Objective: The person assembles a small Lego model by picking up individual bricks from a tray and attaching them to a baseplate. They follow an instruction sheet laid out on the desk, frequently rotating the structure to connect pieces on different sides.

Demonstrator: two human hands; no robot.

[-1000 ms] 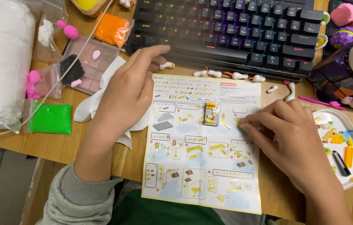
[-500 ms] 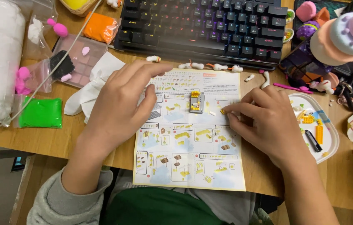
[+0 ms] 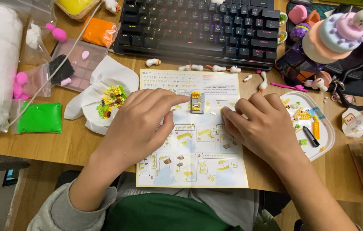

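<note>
Building early: small brick model [image 3: 197,102] on instruction sheet [image 3: 192,171]; left hand [image 3: 141,122] fingertip touching it, empty; right hand [image 3: 260,126] curled, contents unclear; loose bricks remain in tray [image 3: 325,141].

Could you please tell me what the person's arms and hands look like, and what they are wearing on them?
Both hands, left hand and right hand, are bare: no gloves, rings or watch. The left arm has a grey sleeve pushed up; the right forearm shows no sleeve.

Wooden desk [image 3: 74,141], bearing: black keyboard [image 3: 198,28], printed instruction sheet [image 3: 194,167], white tray [image 3: 325,128], green clay bag [image 3: 40,117], white tissue [image 3: 104,75].
</note>
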